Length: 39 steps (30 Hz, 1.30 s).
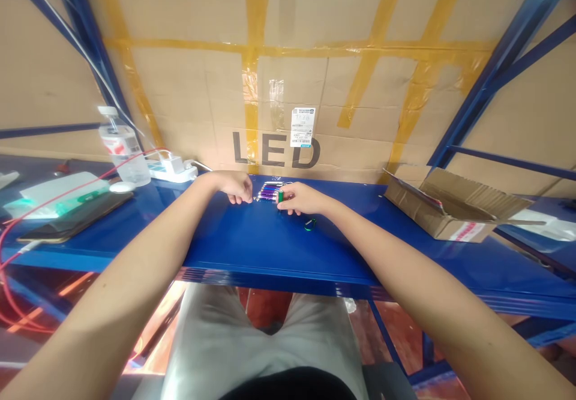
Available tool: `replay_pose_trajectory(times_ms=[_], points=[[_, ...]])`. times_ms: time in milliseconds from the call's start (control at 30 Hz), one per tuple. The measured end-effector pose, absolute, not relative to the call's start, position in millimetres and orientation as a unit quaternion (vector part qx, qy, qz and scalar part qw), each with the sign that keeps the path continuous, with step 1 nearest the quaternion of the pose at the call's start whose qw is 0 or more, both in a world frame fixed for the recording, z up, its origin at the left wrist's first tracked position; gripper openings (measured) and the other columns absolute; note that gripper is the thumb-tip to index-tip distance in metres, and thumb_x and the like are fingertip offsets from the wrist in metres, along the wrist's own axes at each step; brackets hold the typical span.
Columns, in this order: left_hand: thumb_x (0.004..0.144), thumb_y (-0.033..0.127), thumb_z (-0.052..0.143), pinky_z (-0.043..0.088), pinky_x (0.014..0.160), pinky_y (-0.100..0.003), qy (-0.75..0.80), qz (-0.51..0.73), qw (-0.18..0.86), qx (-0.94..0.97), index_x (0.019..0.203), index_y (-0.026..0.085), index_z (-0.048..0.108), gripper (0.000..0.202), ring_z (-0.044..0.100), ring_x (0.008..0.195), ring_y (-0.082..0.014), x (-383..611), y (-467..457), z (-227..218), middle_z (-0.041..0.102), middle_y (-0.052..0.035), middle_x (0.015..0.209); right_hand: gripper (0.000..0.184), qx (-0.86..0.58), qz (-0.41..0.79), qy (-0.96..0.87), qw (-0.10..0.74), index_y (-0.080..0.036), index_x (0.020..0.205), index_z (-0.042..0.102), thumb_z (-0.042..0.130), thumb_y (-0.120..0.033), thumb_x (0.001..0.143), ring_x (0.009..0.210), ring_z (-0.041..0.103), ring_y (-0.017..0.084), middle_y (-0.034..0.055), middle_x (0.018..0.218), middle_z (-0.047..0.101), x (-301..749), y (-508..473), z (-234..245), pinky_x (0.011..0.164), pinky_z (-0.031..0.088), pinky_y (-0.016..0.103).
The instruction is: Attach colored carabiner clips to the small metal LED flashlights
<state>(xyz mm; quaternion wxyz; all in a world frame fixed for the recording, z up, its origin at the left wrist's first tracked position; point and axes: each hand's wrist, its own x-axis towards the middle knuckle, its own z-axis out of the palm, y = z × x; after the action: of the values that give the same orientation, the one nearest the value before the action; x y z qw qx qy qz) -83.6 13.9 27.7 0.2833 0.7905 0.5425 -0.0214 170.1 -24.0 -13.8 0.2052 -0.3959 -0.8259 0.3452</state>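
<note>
Both my arms reach forward over a blue metal shelf (252, 244). A row of several small metallic cylinders (269, 192), mostly purple, lies at the back near the cardboard wall. My right hand (302, 199) is curled, pinching a small green cylinder (280, 197) at the right end of the row. My left hand (236, 187) is closed in a loose pinch at the row's left end; what its fingers hold is too small to make out. A small green ring-shaped clip (310, 224) lies on the shelf just under my right wrist.
An open cardboard box (450, 208) sits at the right. At the left are a plastic water bottle (122, 147), a white power strip (173, 169), a dark phone (76, 217) and a red cable (54, 199). A taped cardboard sheet marked LED (276, 148) stands behind.
</note>
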Motion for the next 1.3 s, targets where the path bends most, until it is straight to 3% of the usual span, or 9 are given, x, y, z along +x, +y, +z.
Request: replay_pose_trajectory(times_ms=[267, 567, 833, 1033, 1300], points=[[0.065, 0.029, 0.071, 0.058, 0.065, -0.027, 0.541, -0.019, 0.243, 0.805, 0.085, 0.016, 0.07, 0.023, 0.073, 0.076, -0.0215, -78.0, 10.5, 25.2, 0.075, -0.008, 0.08, 0.003, -0.399, 0.341, -0.827, 0.204, -0.014, 0.089, 0.067, 0.068, -0.015, 0.087, 0.064, 0.065, 0.012, 0.0062, 0.085, 0.074, 169.6, -26.8, -11.3, 0.047, 0.049, 0.021], [0.071, 0.023, 0.068, 0.061, 0.066, -0.029, 0.436, 0.187, 0.301, 0.827, 0.087, 0.017, 0.07, 0.017, 0.074, 0.073, -0.021, -63.8, 5.0, 28.0, 0.074, -0.0058, 0.075, 0.009, -0.426, 0.311, -0.819, 0.225, -0.017, 0.09, 0.066, 0.066, -0.008, 0.086, 0.062, 0.063, 0.011, 0.0033, 0.081, 0.071, 170.4, -25.6, -12.3, 0.049, 0.05, 0.02], [0.07, 0.024, 0.071, 0.057, 0.061, -0.027, 0.445, 0.06, 0.327, 0.832, 0.086, 0.015, 0.077, 0.019, 0.07, 0.063, -0.0169, -47.1, -3.0, 17.6, 0.075, -0.0057, 0.078, 0.007, -0.42, 0.301, -0.832, 0.201, -0.016, 0.089, 0.066, 0.067, -0.01, 0.085, 0.064, 0.064, 0.013, 0.0028, 0.079, 0.068, 175.4, -22.8, -10.6, 0.05, 0.05, 0.022], [0.075, 0.025, 0.067, 0.055, 0.062, -0.026, 0.454, 0.057, 0.264, 0.849, 0.093, 0.015, 0.081, 0.025, 0.068, 0.064, -0.0162, -39.0, 0.3, 9.9, 0.075, -0.0057, 0.079, 0.008, -0.418, 0.294, -0.838, 0.191, -0.017, 0.086, 0.064, 0.064, -0.009, 0.085, 0.064, 0.063, 0.011, 0.0002, 0.074, 0.065, 177.0, -23.3, -9.4, 0.05, 0.049, 0.019], [0.079, 0.024, 0.063, 0.051, 0.057, -0.024, 0.428, 0.062, 0.211, 0.877, 0.089, 0.016, 0.078, 0.02, 0.064, 0.057, -0.0137, -33.8, -0.1, 4.7, 0.071, -0.0044, 0.076, 0.01, -0.41, 0.294, -0.842, 0.19, -0.017, 0.086, 0.066, 0.062, -0.008, 0.083, 0.065, 0.063, 0.012, 0.0012, 0.075, 0.066, 177.9, -24.2, -8.2, 0.051, 0.049, 0.02]])
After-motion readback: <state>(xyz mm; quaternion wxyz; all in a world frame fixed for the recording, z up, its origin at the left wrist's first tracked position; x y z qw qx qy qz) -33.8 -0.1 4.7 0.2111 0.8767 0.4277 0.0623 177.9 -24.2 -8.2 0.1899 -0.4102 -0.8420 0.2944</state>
